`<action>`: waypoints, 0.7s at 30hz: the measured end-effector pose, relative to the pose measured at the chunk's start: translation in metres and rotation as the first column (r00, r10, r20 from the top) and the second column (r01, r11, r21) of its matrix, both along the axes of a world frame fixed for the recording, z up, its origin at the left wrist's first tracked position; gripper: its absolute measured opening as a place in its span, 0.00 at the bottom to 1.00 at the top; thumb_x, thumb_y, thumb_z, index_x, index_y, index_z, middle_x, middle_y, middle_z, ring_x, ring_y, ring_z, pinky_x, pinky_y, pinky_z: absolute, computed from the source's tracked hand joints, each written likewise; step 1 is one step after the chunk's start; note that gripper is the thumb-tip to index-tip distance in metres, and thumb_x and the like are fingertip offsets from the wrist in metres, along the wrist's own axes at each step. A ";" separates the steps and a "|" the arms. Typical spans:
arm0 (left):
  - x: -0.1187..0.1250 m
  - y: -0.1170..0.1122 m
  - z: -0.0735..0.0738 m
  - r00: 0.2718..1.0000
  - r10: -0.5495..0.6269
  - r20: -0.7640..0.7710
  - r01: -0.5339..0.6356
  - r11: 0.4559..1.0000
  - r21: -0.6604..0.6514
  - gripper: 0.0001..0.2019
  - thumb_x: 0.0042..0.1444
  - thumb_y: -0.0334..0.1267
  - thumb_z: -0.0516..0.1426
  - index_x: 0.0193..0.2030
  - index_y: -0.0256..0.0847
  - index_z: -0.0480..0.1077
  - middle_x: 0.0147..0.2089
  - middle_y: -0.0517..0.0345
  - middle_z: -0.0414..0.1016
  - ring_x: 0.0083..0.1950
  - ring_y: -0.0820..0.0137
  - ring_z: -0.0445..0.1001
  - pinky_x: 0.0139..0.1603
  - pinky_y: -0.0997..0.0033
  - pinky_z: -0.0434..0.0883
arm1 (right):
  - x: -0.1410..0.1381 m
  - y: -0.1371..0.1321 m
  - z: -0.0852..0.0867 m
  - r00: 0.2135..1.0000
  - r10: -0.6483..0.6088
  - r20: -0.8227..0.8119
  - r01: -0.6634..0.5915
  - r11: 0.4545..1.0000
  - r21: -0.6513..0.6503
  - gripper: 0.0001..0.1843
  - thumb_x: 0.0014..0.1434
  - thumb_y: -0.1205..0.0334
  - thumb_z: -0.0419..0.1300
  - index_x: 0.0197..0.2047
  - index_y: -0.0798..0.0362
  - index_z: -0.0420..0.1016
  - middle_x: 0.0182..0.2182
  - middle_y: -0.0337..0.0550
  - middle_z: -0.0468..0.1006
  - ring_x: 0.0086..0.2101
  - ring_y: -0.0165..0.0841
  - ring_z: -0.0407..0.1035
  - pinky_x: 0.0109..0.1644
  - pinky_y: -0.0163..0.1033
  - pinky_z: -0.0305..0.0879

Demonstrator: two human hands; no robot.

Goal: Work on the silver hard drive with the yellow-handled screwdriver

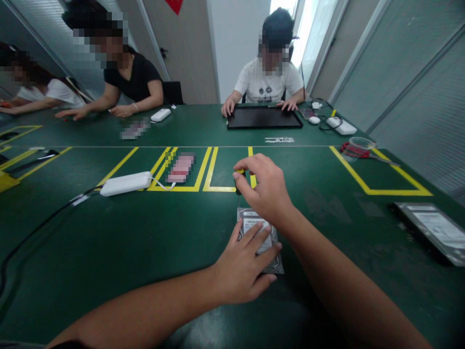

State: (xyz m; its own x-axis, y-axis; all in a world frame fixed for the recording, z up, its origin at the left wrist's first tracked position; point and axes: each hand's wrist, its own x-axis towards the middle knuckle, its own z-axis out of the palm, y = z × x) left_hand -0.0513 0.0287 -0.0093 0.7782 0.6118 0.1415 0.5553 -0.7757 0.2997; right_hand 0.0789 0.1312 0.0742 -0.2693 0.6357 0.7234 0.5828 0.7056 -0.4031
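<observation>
In the head view a small hard drive with a white label lies on the green table in front of me. My left hand rests on it with its fingers spread, covering much of the label. My right hand is closed around the handle of a screwdriver, dark with a yellow top. The screwdriver stands upright, and its thin shaft comes down at the drive's far left corner. Whether the tip sits in a screw is too small to make out.
A larger hard drive lies at the right. Red-handled scissors are beside a clear round container. A white power bank with cables is at the left. Across the table, a person handles a black panel; two people sit farther left.
</observation>
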 end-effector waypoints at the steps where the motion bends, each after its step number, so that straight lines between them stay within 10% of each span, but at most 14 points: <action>1: 0.000 0.000 0.000 1.000 0.001 0.000 -0.001 1.000 0.000 0.30 0.64 0.53 0.51 0.71 0.47 0.56 0.74 0.43 0.51 0.75 0.47 0.45 0.69 0.29 0.37 | 0.000 0.000 0.000 1.000 0.000 -0.003 0.000 1.000 0.008 0.07 0.62 0.66 0.54 0.40 0.54 0.73 0.38 0.42 0.75 0.40 0.34 0.66 0.47 0.40 0.59; 21: -0.001 0.001 0.000 1.000 -0.002 -0.010 0.001 1.000 -0.007 0.30 0.65 0.54 0.50 0.71 0.47 0.56 0.74 0.45 0.51 0.75 0.48 0.46 0.70 0.30 0.38 | -0.003 -0.001 -0.001 0.999 -0.001 -0.043 0.004 0.999 0.050 0.08 0.58 0.69 0.54 0.40 0.55 0.72 0.37 0.42 0.76 0.39 0.33 0.65 0.47 0.40 0.59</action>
State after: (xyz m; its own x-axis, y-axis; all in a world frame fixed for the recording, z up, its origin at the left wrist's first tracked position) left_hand -0.0521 0.0297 -0.0091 0.7806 0.6116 0.1290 0.5573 -0.7744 0.2995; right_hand 0.0759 0.1304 0.0731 -0.2356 0.5990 0.7653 0.5672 0.7242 -0.3922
